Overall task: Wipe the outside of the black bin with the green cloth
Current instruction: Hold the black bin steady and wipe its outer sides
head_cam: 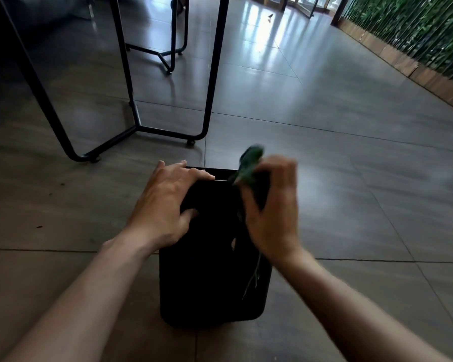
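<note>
Dim interior, daylight entered from far glass doors (302, 3), streaked glare on glossy floor tiles (259, 37), upper left corner in deep shadow, black bin (209, 270) lacked surface detail, right hand (270, 205) and green cloth (249, 165) motion-blurred, wide-angle bending at frame edges.

Glossy tile floor (324, 158) w/ table legs (131, 100)

A single view is given, taken from a camera worn on the head and aimed forward and steeply down. The tiled floor (351, 205) is seen from close above, with both forearms entering from the bottom edge. The black bin (209, 283) is framed low and centre, near the lens. Farther off, black table legs (131, 87) are caught at upper left and a green plant wall (416, 30) at upper right.
</note>
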{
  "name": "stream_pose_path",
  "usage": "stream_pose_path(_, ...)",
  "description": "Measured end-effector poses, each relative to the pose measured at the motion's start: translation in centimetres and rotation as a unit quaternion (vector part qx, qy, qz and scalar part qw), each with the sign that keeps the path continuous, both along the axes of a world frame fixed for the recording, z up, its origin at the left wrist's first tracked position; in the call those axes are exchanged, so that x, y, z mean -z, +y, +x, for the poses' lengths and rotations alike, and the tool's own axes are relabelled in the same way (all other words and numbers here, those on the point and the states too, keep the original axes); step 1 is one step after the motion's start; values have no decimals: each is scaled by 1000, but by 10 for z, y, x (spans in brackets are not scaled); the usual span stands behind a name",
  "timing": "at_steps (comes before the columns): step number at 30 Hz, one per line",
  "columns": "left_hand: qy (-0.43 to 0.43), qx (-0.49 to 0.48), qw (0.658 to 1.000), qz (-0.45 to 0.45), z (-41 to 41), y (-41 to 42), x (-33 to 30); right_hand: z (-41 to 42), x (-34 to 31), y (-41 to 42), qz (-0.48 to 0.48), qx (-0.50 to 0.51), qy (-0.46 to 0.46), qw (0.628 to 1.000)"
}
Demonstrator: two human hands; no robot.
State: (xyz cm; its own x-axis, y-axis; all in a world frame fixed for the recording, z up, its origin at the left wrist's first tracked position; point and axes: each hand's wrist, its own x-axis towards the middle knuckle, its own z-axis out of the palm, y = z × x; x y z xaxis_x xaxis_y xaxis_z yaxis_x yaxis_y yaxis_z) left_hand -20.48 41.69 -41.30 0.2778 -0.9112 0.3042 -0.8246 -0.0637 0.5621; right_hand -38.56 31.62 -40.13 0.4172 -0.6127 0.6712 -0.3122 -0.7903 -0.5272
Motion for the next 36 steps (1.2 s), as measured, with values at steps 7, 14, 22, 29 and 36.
stream_pose_path(7,2,-27,1000,-7,2,-2,3,-60,93,14,-167,-97,371,908)
stream_pose_path(14,10,-29,1000,-4,1,-7,4,-89,115,16,-290,-153,459,826)
stream_pose_path(22,19,-41,999,-10,1,-3,2,-52,46,-17,-171,-65,266,947)
stream_pose_path(29,12,-14,1000,-3,-6,-6,2,-27,-20,-32,16,115,-87,989)
stream_pose_path(36,20,-12,1000,-8,-5,-6,2,-50,84,28,-197,-48,301,932)
